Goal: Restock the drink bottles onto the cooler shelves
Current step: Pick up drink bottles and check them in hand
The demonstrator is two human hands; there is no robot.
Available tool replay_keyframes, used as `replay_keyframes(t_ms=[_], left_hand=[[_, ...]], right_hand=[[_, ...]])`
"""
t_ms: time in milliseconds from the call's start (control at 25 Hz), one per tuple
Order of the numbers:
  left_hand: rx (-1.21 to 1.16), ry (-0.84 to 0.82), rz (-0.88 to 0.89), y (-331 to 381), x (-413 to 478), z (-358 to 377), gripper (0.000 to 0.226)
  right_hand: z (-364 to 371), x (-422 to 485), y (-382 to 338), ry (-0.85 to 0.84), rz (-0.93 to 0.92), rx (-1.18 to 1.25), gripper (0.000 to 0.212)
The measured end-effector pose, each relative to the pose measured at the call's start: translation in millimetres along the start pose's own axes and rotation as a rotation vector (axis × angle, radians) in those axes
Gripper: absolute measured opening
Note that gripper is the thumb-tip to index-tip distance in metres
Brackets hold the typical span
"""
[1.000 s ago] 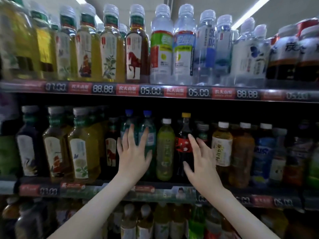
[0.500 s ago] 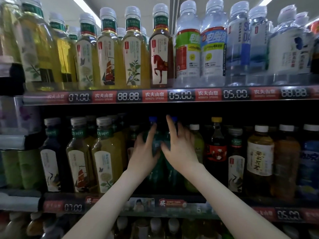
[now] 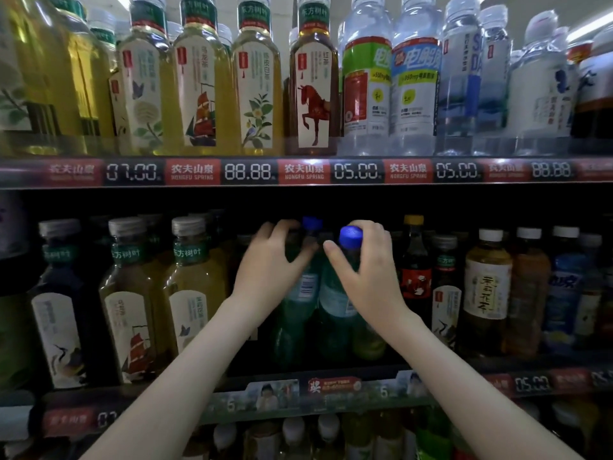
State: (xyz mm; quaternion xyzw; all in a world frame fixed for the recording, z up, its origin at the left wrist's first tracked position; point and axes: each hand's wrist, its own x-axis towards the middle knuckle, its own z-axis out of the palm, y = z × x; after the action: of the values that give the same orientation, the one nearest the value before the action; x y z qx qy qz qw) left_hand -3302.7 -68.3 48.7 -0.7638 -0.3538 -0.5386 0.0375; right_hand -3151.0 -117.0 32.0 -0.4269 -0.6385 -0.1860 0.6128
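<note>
Centre frame, on the middle shelf (image 3: 331,398): the left hand (image 3: 273,265) curls round the left blue-capped green bottle (image 3: 303,288); the right hand (image 3: 370,272) grips the neck of the right blue-capped green bottle (image 3: 333,303), the two bottles touching

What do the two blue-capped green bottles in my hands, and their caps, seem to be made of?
Left green bottle and right green bottle: likely tinted see-through plastic, glossy, with highlights on curved walls; glass can't be ruled out. Blue caps: opaque moulded plastic, slight sheen.
</note>
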Motion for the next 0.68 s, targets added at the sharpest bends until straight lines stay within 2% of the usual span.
replay_keyframes(t_ms=[120,200,320,480,560,680], left_hand=[[-0.139,-0.14,-0.071,15,-3,4,0.043],[-0.201,-0.21,-0.135,23,-5,9,0.035],[-0.168,-0.026,-0.036,26,-15,13,0.023],[-0.277,0.291,0.083,46,-25,-5,0.034],[-0.303,0.387,0.143,67,-31,-19,0.033],[-0.374,0.399,0.197,105,-53,-35,0.029]], right_hand=[[-15,-4,-6,-0.126,0.144,0.258,0.016],[-18,-8,-8,-0.127,0.196,0.325,0.008],[-24,-14,-14,-0.007,0.205,0.376,0.006],[-56,-12,-31,0.067,0.086,0.371,0.008],[-78,-8,-38,0.056,0.114,0.355,0.009],[-113,-15,-38,-0.067,0.109,0.12,0.015]])
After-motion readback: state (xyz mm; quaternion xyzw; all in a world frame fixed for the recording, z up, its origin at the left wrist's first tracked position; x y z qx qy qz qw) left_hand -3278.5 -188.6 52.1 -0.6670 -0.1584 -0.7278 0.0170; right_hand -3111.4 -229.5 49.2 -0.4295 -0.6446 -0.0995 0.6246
